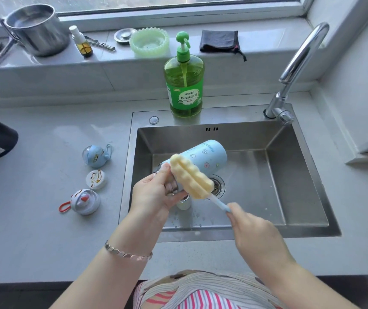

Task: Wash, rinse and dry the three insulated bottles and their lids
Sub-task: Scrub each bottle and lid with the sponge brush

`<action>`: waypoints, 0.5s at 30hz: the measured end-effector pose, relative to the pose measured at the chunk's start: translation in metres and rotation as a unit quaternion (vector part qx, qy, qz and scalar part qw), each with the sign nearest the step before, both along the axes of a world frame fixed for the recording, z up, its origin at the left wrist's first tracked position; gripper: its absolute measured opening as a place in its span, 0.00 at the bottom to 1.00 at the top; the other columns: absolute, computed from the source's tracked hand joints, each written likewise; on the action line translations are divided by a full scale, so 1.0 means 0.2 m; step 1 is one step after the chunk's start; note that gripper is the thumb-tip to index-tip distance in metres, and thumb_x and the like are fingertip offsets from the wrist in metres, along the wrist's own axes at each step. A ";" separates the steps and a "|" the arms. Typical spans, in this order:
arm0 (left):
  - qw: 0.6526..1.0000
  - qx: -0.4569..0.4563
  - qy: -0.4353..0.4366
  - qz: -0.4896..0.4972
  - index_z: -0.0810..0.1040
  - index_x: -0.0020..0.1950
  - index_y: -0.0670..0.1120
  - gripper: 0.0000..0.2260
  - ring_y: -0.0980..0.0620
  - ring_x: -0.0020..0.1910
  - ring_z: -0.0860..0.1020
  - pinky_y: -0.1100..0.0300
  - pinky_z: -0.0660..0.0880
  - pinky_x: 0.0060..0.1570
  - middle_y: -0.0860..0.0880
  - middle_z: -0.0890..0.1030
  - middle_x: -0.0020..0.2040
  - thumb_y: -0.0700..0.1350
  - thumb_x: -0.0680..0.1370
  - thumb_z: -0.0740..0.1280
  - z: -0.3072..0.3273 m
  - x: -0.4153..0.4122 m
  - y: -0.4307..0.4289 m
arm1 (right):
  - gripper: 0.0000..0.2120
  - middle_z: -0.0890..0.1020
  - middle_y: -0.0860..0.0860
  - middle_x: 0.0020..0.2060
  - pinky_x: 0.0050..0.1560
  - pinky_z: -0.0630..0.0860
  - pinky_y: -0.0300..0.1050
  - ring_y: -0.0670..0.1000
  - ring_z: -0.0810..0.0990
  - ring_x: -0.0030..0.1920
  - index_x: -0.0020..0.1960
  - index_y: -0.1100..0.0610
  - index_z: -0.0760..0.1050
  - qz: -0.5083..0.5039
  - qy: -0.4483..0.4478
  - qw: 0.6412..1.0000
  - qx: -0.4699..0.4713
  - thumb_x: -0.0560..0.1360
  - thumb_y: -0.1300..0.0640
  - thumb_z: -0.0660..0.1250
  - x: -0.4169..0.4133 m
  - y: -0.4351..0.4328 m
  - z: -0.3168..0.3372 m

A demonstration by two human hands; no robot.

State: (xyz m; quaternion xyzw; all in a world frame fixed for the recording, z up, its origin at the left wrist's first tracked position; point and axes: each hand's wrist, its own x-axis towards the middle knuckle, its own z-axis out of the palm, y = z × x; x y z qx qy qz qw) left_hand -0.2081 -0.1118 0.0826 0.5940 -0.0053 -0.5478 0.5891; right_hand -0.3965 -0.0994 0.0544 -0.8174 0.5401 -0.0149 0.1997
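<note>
Over the steel sink (308, 175) my left hand (154, 192) grips the neck end of a light blue insulated bottle (207, 156), which is tilted with its base pointing up and away. My right hand (252, 228) holds the thin blue handle of a yellow sponge bottle brush (190, 177); the sponge head lies against the outside of the bottle near its mouth. Another metal bottle mouth (184, 202) shows in the sink just below my left hand, mostly hidden. Three lids lie on the counter to the left: a blue one (96, 156), a white one (96, 179) and a grey one with a red loop (84, 201).
A green dish soap pump bottle (185, 85) stands on the sink's back rim. The chrome tap (294, 70) rises at the back right. The windowsill carries a steel pot (36, 30), a small spray bottle (82, 42), a green dish (149, 41) and a dark cloth (219, 41).
</note>
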 end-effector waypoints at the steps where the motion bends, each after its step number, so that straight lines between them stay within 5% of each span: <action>1: 1.000 -0.004 0.007 -0.002 0.75 0.44 0.37 0.08 0.50 0.30 0.82 0.50 0.81 0.31 0.44 0.82 0.31 0.42 0.79 0.63 0.00 0.00 0.00 | 0.05 0.65 0.48 0.21 0.22 0.52 0.46 0.59 0.72 0.23 0.44 0.55 0.66 -0.028 -0.007 0.999 -0.018 0.78 0.59 0.56 -0.02 -0.03 -0.01; 4: 1.000 -0.004 0.007 -0.011 0.75 0.46 0.36 0.08 0.47 0.32 0.83 0.47 0.81 0.33 0.42 0.83 0.33 0.41 0.79 0.63 0.01 0.01 0.01 | 0.09 0.66 0.49 0.24 0.31 0.61 0.49 0.62 0.71 0.32 0.48 0.57 0.67 -0.104 -0.029 0.994 0.002 0.81 0.55 0.51 -0.08 -0.14 -0.04; 8: 1.000 0.006 0.011 -0.016 0.75 0.46 0.35 0.09 0.49 0.30 0.82 0.50 0.81 0.30 0.42 0.82 0.34 0.42 0.79 0.63 0.01 0.00 0.02 | 0.06 0.60 0.45 0.22 0.23 0.55 0.43 0.58 0.71 0.22 0.42 0.55 0.68 0.005 -0.043 0.998 -0.056 0.78 0.56 0.57 0.00 0.03 -0.01; 11: 1.000 0.012 0.006 -0.028 0.75 0.49 0.35 0.10 0.46 0.33 0.83 0.50 0.81 0.31 0.40 0.83 0.36 0.42 0.78 0.63 0.01 0.01 0.03 | 0.08 0.65 0.49 0.23 0.30 0.58 0.50 0.61 0.70 0.30 0.44 0.57 0.69 -0.119 -0.091 0.988 0.033 0.80 0.56 0.56 -0.09 -0.13 -0.05; 13: 0.999 0.023 0.008 -0.044 0.75 0.50 0.34 0.10 0.46 0.34 0.83 0.49 0.81 0.31 0.40 0.83 0.36 0.42 0.78 0.64 0.01 0.03 0.04 | 0.10 0.68 0.50 0.24 0.28 0.60 0.47 0.53 0.67 0.26 0.42 0.57 0.72 -0.222 -0.191 0.949 0.116 0.80 0.56 0.57 -0.16 -0.24 -0.06; 15: 0.995 0.048 0.018 -0.087 0.76 0.50 0.34 0.11 0.45 0.35 0.83 0.49 0.81 0.31 0.39 0.83 0.39 0.42 0.78 0.64 0.01 0.05 0.05 | 0.07 0.72 0.49 0.28 0.22 0.58 0.36 0.45 0.61 0.20 0.45 0.53 0.75 -0.290 -0.329 0.870 0.224 0.78 0.54 0.61 -0.15 -0.28 -0.02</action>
